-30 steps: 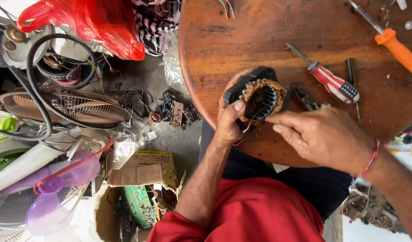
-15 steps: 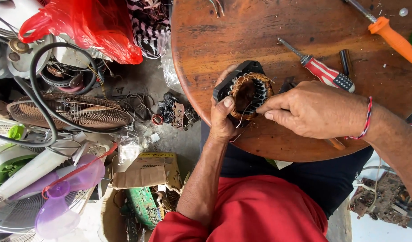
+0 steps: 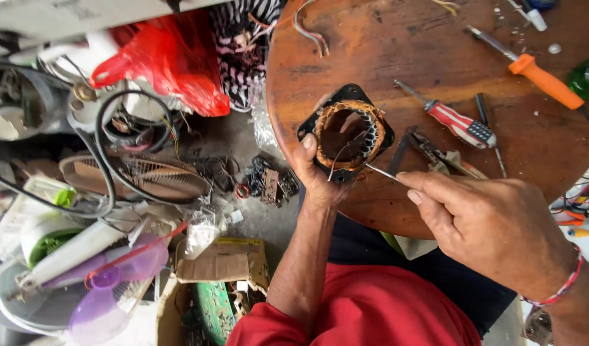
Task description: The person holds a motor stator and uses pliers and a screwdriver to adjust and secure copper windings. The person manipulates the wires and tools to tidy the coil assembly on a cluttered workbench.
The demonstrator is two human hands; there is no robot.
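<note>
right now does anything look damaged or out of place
The motor stator held by the left hand has thin wire ends hanging loose across its bore. The right hand pinches a thin metal probe at it. On the floor lies a heap of fan parts, with a fan grille lying flat.

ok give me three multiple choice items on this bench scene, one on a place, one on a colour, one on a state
1. Where does the motor stator sit?
A. at the round wooden table's near edge
B. on the floor
C. in the cardboard box

2. What colour is the handle of the screwdriver farthest right?
A. blue
B. orange
C. black

3. What is the left hand doing?
A. resting flat on the table
B. holding the stator's rim
C. gripping a screwdriver

Answers:
1. A, it lies on the wood by the edge.
2. B, its handle is bright orange.
3. B, the thumb presses the rim while the right hand holds a thin metal tool.
</note>
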